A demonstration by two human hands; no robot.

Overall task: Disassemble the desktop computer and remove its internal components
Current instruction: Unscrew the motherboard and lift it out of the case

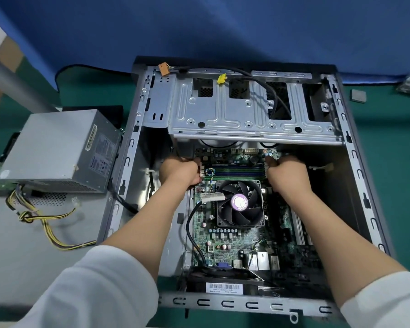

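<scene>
The open desktop case (355, 162) lies on its side on a green mat. Inside it sit the green motherboard (232, 240) and the black CPU fan (240, 203). Just beyond the fan run the blue and green memory slots (234, 170). My left hand (179, 172) is at the left end of the slots and my right hand (287, 174) at the right end. The fingers of both hands are curled onto the end latches. The fingertips are partly hidden. A metal drive cage (223, 110) spans the far half of the case.
The removed grey power supply (57, 150) stands left of the case, its yellow and black cables (45, 223) trailing over a grey panel. Loose orange (162, 69) and yellow (221, 78) connectors hang at the case's far edge. A small grey chip (358, 95) lies at the far right.
</scene>
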